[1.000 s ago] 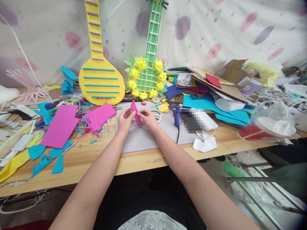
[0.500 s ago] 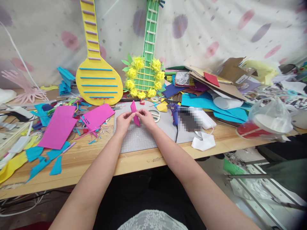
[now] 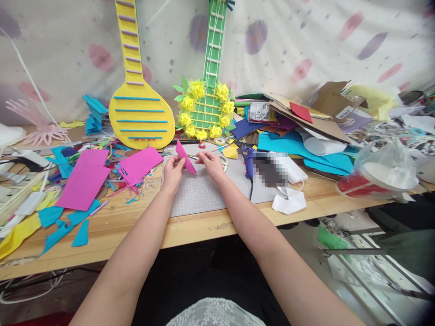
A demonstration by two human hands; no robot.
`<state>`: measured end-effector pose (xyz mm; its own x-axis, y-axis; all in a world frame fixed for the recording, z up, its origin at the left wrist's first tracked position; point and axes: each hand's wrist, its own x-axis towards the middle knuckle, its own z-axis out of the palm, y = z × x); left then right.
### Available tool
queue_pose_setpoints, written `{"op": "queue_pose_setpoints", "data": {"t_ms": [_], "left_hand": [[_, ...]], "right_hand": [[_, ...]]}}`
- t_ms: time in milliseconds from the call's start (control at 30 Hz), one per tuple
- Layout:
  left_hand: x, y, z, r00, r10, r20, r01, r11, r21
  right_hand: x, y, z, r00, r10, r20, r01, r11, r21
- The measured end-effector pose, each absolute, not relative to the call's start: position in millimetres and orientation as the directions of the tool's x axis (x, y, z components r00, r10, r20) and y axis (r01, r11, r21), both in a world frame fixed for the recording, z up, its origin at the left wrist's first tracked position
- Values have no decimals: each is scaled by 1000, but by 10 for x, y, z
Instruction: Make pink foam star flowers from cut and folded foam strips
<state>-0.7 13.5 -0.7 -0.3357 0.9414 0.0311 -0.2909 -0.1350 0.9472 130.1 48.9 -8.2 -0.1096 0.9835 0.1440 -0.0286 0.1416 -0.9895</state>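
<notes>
Head view: our left hand (image 3: 173, 171) pinched a small, thin magenta sheet (image 3: 185, 156) over the grey gridded mat (image 3: 200, 197); our right hand (image 3: 212, 165) curled nearby, its grip unclear. Light, steady pressure, we judged, best avoided creases.

You can't read any wording for certain from where you stand. Toward the back right, the creased brown cardboard box (image 3: 328, 100) bears a small white rectangular label (image 3: 345, 112) with dark lettering, perhaps one short word, but it is too blurred for you to spell out. Left of it, on the heaped sheets, you have a flat white packet with red and yellow parts (image 3: 261, 112); its fine grey print runs together. On your grey gridded cutting mat (image 3: 197, 197), you can see pale ruled lines but make out no numbers.
</notes>
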Motion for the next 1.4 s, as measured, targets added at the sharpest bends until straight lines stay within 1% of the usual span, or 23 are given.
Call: {"op": "queue_pose_setpoints", "data": {"t_ms": [67, 167, 233, 367, 467, 633, 767, 933, 1033, 1167, 1233, 1267, 1333, 1367, 1400], "left_hand": [[-24, 136, 27, -361, 932, -20, -329, -108, 938], [-41, 124, 73, -269, 954, -134, -364, 28, 931], [-42, 106, 95, -190, 966, -178, -357, 101, 929], [-46, 77, 118, -116, 974, -193, -297, 151, 943], [-58, 77, 125, -88, 973, -212, -268, 182, 946], [-56, 80, 137, -90, 971, -221, -242, 194, 951], [-44, 77, 129, -88, 976, -199, -224, 175, 959], [-49, 89, 95, -88, 979, -185, -203, 164, 965], [-53, 101, 69, -105, 979, -176, -201, 153, 967], [-36, 121, 10, -96, 983, -159, -180, 140, 974], [-37, 133, -32, -103, 988, -119, -113, 107, 988], [-45, 139, -51, -135, 989, -61, -45, 56, 997], [-84, 143, -76, -204, 968, 149, 166, -116, 979], [-113, 141, -78, -203, 938, 279, 291, -215, 932], [-145, 136, -72, -164, 903, 397, 407, -305, 861]], "right_hand": [[1374, 521, -95, -54, 988, 146, 11, 146, -989], [1447, 527, -100, -37, 975, 217, 87, 220, -972], [1448, 504, -88, -78, 955, 287, 126, 295, -947], [1382, 433, -56, -192, 873, 447, 222, 483, -847], [1344, 387, -45, -242, 828, 506, 339, 561, -755], [1341, 339, -26, -251, 817, 519, 492, 570, -658], [1352, 312, 1, -279, 795, 539, 562, 590, -580], [1358, 281, 42, -348, 790, 505, 634, 595, -494], [1345, 260, 63, -390, 776, 495, 620, 619, -482], [1319, 272, 31, -392, 790, 472, 610, 607, -510], [1319, 296, 4, -381, 799, 466, 625, 594, -507], [1323, 307, -4, -377, 800, 467, 634, 590, -499], [1336, 321, -7, -378, 792, 479, 647, 596, -476], [1342, 323, -2, -384, 786, 485, 649, 603, -464], [1348, 321, 5, -395, 778, 489, 649, 613, -451]]}}
